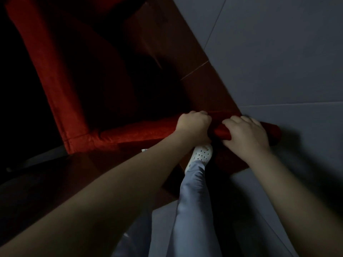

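From where I stand the red cloth runs down the far left as a long dim band, its hem turning a corner into a tight roll that lies across the near edge of a brown panel; the light is too poor to say what the panel is. That left stretch worries me first. No hand is on it, so if the roll is turned from the other end it is likely to go slack or wind crooked here. The left hand grips the roll from above, fingers curled hard over it, knuckles up. Just below it a white shoe on a grey trouser leg pokes in under the roll. A step forward could tread on loose cloth and pin it, or trip the person. The right hand sits just beside the left, fingers wrapped over the top and thumb tucked beneath. With both grips bunched so near each other, a pull would probably skew the roll. Its right end juts past the panel over the grey floor. If the grip eases, that end could sag and unwind onto the tiles.
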`<state>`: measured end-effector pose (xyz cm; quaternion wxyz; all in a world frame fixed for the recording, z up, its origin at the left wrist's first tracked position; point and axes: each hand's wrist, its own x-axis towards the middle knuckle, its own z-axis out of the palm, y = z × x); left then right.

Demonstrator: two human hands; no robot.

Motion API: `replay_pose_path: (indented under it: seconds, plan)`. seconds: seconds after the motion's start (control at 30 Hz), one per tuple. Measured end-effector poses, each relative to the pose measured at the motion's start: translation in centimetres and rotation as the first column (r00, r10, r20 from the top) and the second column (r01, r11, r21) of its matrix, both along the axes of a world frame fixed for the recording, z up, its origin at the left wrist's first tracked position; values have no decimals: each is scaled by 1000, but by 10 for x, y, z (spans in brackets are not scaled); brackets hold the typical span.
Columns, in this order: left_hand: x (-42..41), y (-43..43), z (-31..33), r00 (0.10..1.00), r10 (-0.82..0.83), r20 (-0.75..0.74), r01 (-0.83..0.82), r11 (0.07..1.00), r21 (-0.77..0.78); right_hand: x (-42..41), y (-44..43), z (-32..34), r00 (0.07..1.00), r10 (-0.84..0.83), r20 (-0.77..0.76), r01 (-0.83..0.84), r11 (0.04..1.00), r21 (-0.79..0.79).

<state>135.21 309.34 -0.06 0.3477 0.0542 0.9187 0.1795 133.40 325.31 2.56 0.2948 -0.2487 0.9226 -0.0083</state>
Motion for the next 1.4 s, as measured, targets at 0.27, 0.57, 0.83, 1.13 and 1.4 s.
replay_pose_path:
  seconds: [0.27, 0.57, 0.83, 1.13, 1.4]
  plan:
    - [-3, -61, 78, 982, 64, -178, -63, 998, 15, -22, 18, 90, 965, 22, -261, -59, 989, -134]
    - [39, -122, 154, 968, 134, -214, -119, 989, 83, 2, -16, 153, 951, -295, 97, 306, 835, -458]
    - [96, -169, 219, 933, 286, -220, -257, 954, 153, 35, -79, 228, 973, -42, -226, -73, 876, -476]
    - [179, -212, 274, 886, 324, -332, -340, 940, 11, 83, -153, 287, 868, 173, -465, -397, 805, -441]
    - [202, -205, 310, 783, 381, -491, -328, 925, 193, 118, -201, 317, 827, 248, -504, -485, 768, -418]
